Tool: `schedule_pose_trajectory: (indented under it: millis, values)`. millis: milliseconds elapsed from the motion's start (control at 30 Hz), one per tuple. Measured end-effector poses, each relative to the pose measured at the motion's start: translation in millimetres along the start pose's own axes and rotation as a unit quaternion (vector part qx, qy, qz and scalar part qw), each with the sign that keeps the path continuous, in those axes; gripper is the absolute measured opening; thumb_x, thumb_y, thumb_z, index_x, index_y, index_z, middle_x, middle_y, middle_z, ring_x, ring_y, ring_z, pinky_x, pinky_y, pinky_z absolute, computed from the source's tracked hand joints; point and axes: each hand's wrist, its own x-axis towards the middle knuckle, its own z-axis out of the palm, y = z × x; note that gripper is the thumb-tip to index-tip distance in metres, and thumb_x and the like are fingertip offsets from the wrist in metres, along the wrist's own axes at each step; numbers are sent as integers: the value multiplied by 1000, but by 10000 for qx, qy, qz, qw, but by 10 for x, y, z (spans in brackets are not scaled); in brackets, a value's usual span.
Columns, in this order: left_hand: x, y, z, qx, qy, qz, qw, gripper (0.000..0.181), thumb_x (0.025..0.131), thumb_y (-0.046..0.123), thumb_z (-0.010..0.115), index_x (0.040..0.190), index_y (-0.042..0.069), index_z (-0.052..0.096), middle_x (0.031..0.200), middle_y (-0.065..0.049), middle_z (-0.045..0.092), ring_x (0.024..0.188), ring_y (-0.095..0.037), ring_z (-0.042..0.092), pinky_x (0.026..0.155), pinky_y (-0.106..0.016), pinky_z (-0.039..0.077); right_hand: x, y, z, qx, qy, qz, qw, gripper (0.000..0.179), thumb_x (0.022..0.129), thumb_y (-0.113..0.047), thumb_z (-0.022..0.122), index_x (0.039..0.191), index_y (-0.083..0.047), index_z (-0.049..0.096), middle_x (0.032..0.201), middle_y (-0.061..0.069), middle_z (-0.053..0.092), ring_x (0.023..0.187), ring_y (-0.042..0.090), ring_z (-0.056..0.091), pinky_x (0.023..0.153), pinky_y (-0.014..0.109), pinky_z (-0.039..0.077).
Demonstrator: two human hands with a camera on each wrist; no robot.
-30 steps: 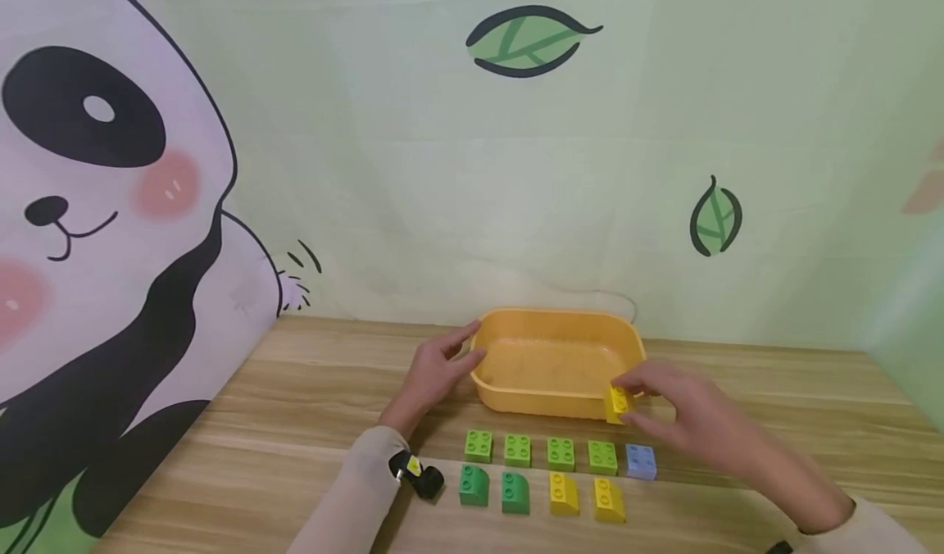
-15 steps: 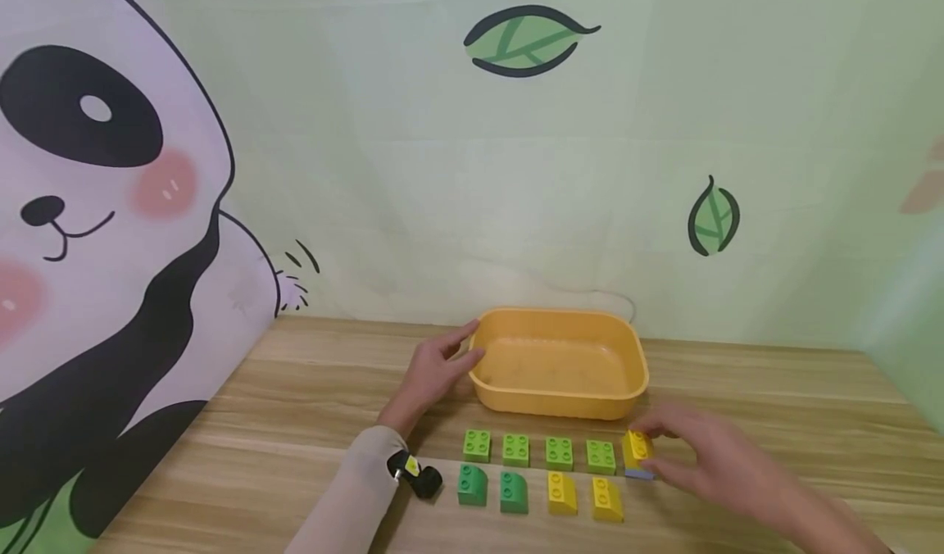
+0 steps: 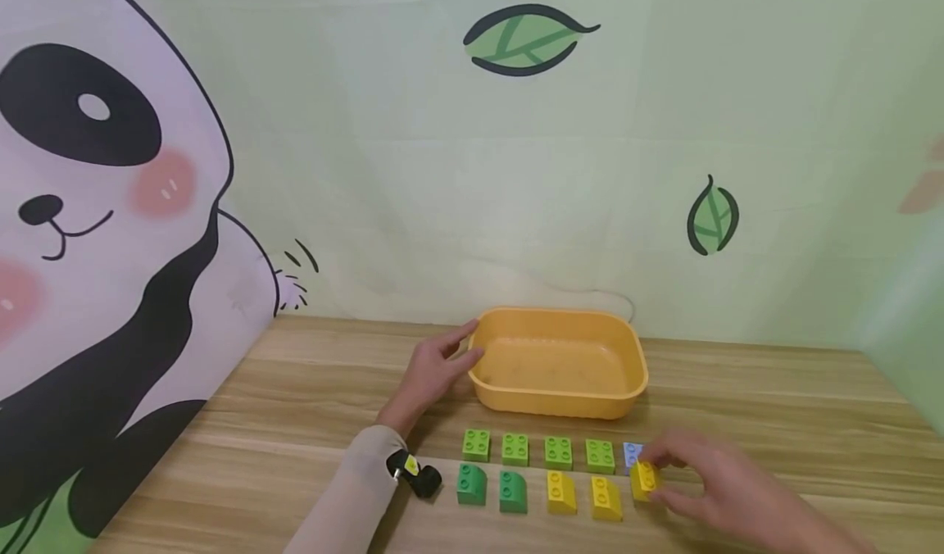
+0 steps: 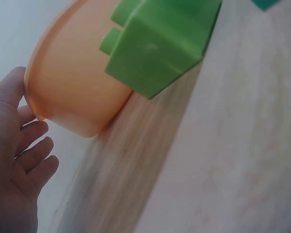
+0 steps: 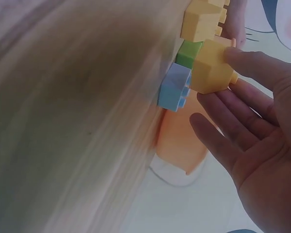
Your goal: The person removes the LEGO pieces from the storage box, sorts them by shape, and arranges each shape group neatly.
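An orange plastic tub [image 3: 560,404] stands near the wall. My left hand [image 3: 435,370] grips its left end, thumb over the rim; the other fingers lie outside in the left wrist view. My right hand [image 3: 726,488] pinches a yellow toy building block [image 3: 643,482] between thumb and fingertips, at the right end of the front row. Just behind that block, a blue block [image 3: 632,457] is partly covered by the hand. To its left along the front row lie two yellow sloped blocks [image 3: 606,499] and two dark green curved ones [image 3: 512,492].
Several light green blocks [image 3: 558,453] form the back row, in front of the tub. The wooden table [image 3: 317,398] meets a printed cloth wall [image 3: 398,210] behind. A small black device [image 3: 424,480] sits at the left sleeve cuff.
My right hand has brought the yellow block from the tub's front right corner, past the blue block, toward me to the front row. My left hand has stayed on the tub.
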Motion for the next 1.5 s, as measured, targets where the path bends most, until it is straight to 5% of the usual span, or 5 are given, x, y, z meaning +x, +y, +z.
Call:
schedule_pose_trajectory:
  millis: [133, 333, 900, 1500]
  values:
    - [-3, -6, -2, 14, 1, 1, 10000, 54, 102, 24, 75, 151, 10, 60, 156, -7, 54, 146, -32, 48, 121, -47, 40, -3, -28, -5, 346, -486, 633, 9962, 30, 91, -29, 87, 116, -21, 71, 113, -12, 71, 99, 5, 66, 83, 34, 64]
    - [5, -4, -3, 44, 23, 66, 10000, 53, 101, 23, 75, 151, 10, 60, 155, -7, 55, 145, -32, 49, 120, -46, 41, 9, -72, -16, 990, -1198, 1835, 9707, 31, 91, -36, 86, 115, -25, 70, 118, -11, 71, 102, 14, 66, 88, 41, 64]
    - [10, -17, 9, 63, 27, 19, 10000, 53, 101, 26, 75, 151, 12, 61, 156, -6, 55, 146, -33, 49, 121, -48, 40, -20, -63, 44, 767, -1209, 1728, 9745, 35, 90, -36, 87, 118, -25, 70, 121, -8, 71, 102, 10, 65, 89, 42, 63]
    - [21, -2, 31, 247, 46, 46, 9997, 55, 102, 30, 75, 152, 15, 60, 156, -4, 55, 145, -33, 49, 121, -52, 39, -8, -91, 1, 876, -1336, 2149, 9635, 37, 90, -38, 86, 121, -26, 70, 125, -8, 70, 108, 16, 63, 93, 48, 61]
